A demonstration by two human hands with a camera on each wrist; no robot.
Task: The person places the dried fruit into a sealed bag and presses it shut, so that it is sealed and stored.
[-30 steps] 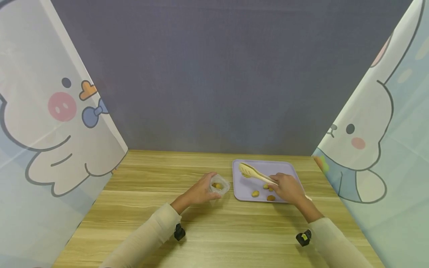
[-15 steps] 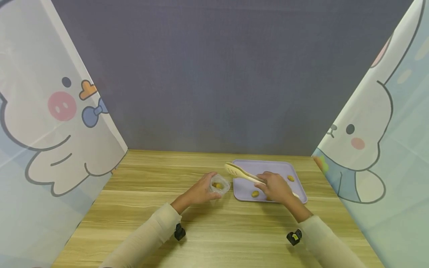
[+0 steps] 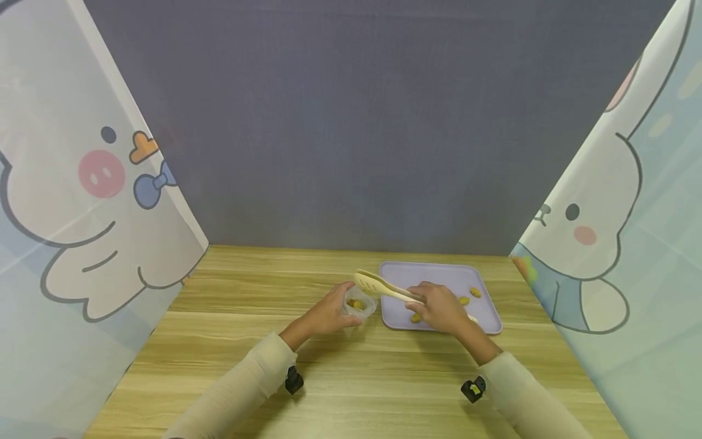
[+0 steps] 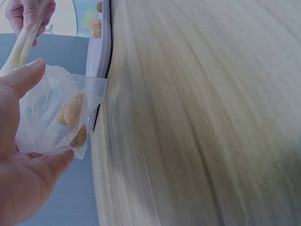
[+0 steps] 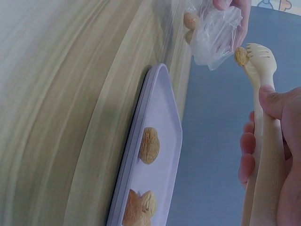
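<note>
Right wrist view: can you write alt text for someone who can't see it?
The right hand grips cream tongs with a brown, nut-like piece at their tips. Close by, the left hand holds a clear plastic bag with similar pieces in it; more pieces lie on a lilac tray on a wood-grain table.

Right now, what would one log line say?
Left hand: holds clear bag; Right hand: grips tongs; Tongs: brown piece at tips, near bag; Tray: more brown pieces
</note>
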